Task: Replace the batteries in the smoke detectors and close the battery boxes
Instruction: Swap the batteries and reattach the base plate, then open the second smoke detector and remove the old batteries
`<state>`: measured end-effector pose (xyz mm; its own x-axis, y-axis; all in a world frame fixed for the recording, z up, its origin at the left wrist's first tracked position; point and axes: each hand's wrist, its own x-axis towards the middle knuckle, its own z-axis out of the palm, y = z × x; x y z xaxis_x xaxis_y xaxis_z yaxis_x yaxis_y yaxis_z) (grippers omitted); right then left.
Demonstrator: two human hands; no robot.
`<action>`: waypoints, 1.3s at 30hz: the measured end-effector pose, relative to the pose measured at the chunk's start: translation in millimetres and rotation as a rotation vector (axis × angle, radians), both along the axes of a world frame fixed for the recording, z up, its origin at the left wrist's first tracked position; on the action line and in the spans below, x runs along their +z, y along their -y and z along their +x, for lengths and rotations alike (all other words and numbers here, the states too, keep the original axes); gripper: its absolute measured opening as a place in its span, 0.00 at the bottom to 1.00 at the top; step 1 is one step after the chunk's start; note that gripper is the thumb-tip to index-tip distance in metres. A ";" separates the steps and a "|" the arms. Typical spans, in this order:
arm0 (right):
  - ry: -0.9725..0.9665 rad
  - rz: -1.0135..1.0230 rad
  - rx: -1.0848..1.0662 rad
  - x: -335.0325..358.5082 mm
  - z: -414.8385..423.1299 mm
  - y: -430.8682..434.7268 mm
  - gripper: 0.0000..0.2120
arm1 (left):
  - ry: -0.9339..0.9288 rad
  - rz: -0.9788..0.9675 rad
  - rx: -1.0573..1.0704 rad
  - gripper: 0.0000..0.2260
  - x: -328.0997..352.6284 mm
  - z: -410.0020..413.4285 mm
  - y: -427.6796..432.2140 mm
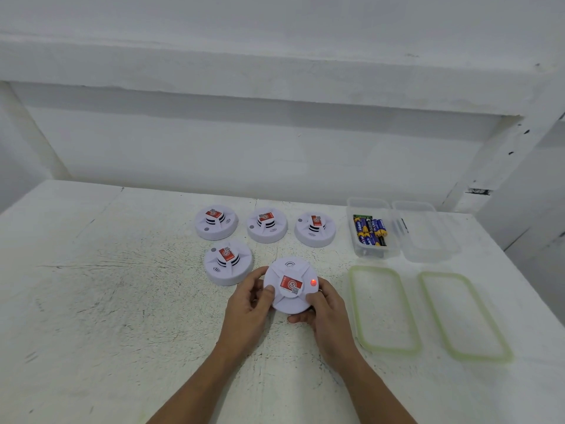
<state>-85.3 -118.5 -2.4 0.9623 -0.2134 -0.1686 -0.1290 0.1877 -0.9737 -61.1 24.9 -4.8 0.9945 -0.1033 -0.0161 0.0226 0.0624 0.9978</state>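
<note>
1. White smoke detector (290, 286) at front centre of the surface (122, 301), held between both hands, top face up.
2. Red LED (313, 282) lit on its right side; red label (291, 283) on the centre cap.
3. Left hand (249, 304) grips its left edge, thumb on the top face. Right hand (325, 307) grips the right edge, thumb on top, fingers curled under.
4. Behind, a row on the surface: left detector (216, 222), middle detector (267, 225), right detector (315, 229). Fourth detector (227, 262) sits just beside the held one, left-rear.
5. Battery box (351, 206), clear, right of the row, holds batteries (370, 229). Second clear box (425, 234) is just beside it.
6. Near lid (359, 301) and far lid (428, 301), green-rimmed, lie flat in front of the boxes, apart.
</note>
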 end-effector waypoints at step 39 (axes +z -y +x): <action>-0.157 -0.963 0.007 19.5 60.2 12.1 0.17 | 0.201 0.513 0.046 0.17 3.7 36.9 32.8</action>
<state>-25.1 -130.6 17.1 0.9455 -0.3216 -0.0513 -0.2684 -0.6804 -0.6819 -24.2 -7.8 -1.2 0.9865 -0.0887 0.1376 -0.1626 -0.4364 0.8849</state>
